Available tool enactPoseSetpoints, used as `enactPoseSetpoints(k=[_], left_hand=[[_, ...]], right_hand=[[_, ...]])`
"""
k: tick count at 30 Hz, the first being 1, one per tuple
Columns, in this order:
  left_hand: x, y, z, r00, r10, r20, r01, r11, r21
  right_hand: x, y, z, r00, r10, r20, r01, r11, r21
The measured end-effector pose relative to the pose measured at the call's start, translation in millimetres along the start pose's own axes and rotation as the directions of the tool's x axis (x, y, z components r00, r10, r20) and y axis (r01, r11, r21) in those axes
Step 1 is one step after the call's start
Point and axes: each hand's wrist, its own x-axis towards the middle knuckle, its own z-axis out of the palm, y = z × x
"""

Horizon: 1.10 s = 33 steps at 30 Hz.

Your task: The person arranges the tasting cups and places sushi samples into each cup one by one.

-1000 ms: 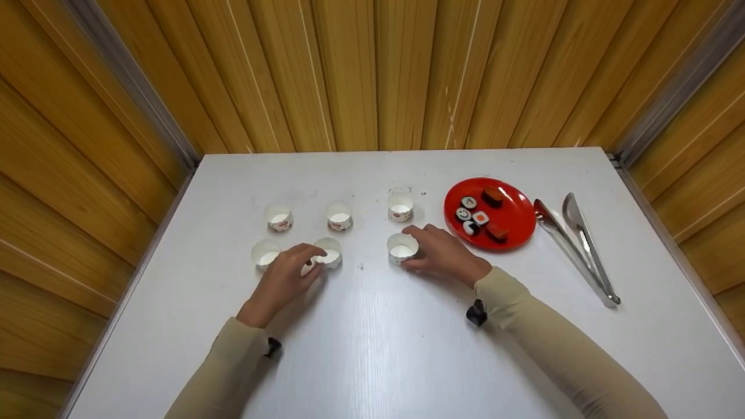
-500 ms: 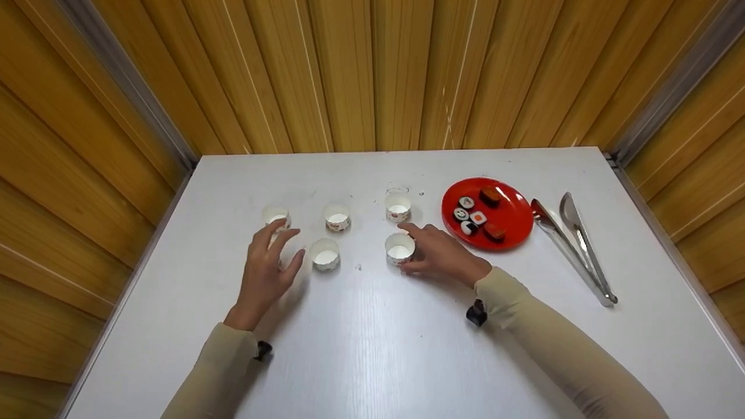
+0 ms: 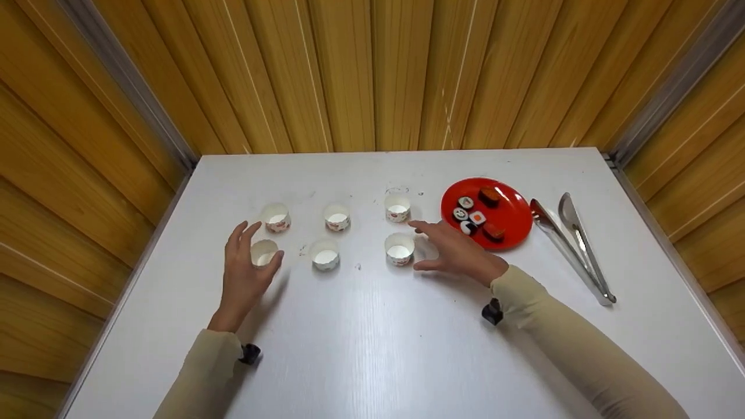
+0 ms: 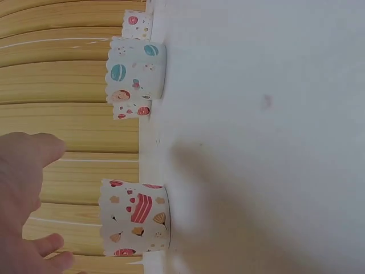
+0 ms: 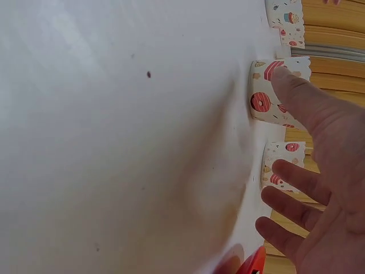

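White paper baking cups with small printed pictures stand upright in two rows of three. My left hand [image 3: 241,279] has thumb and fingers spread about the front left cup [image 3: 265,254]; in the left wrist view a gap shows between them and that cup [image 4: 137,220], which bears a cake print. Just right of the front right cup [image 3: 399,250], my right hand [image 3: 460,253] is spread and holds nothing. The front middle cup [image 3: 325,256] stands between the hands. Behind are the back left [image 3: 276,219], back middle [image 3: 337,218] and back right cups [image 3: 398,208].
A red plate [image 3: 515,218] holds several sushi pieces [image 3: 477,217], right of the cups. Metal tongs [image 3: 582,256] lie to the plate's right, partly spread. The white table [image 3: 372,349] meets wood-panelled walls [image 3: 349,75] at the back.
My left hand has left the front middle cup and moved left to the front left one. My right hand has let go of the front right cup and drawn slightly right.
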Motion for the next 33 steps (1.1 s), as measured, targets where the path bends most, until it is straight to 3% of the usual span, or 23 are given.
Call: enactPoseSetpoints(k=[4, 11, 17, 21, 24, 27, 33], left_hand=[[-1.6, -5.5, -2.6, 0.995, -0.086, 0.055, 0.086, 0.996, 0.007], [-3.6, -14.0, -4.9, 0.978, -0.169, 0.119, 0.17, 0.985, 0.005], [-6.1, -15.7, -6.6, 0.953, -0.243, 0.179, 0.246, 0.969, 0.008], [-5.3, -15.1, -8.0, 0.944, -0.265, 0.198, 0.268, 0.963, 0.012], [-4.1, -14.9, -8.5, 0.938, -0.278, 0.208, 0.282, 0.959, 0.013], [-4.0, -15.7, -9.0, 0.933, -0.285, 0.218, 0.29, 0.957, 0.012], [-4.1, -18.6, -8.6, 0.94, -0.271, 0.207, 0.276, 0.961, 0.006]], right_hand=[[-6.1, 7.0, -0.9, 0.998, -0.056, -0.041, 0.055, 0.998, -0.026], [-21.2, 17.0, -7.1, 0.973, -0.134, -0.186, 0.122, 0.99, -0.076], [-35.4, 28.9, -17.1, 0.912, -0.262, -0.315, 0.195, 0.954, -0.228], [-44.7, 41.1, -27.8, 0.857, -0.338, -0.39, 0.231, 0.927, -0.295], [-52.3, 53.8, -35.9, 0.833, -0.359, -0.422, 0.227, 0.916, -0.33], [-60.9, 68.7, -42.6, 0.836, -0.335, -0.434, 0.184, 0.917, -0.353], [-83.3, 96.4, -52.5, 0.88, -0.186, -0.436, -0.001, 0.918, -0.395]])
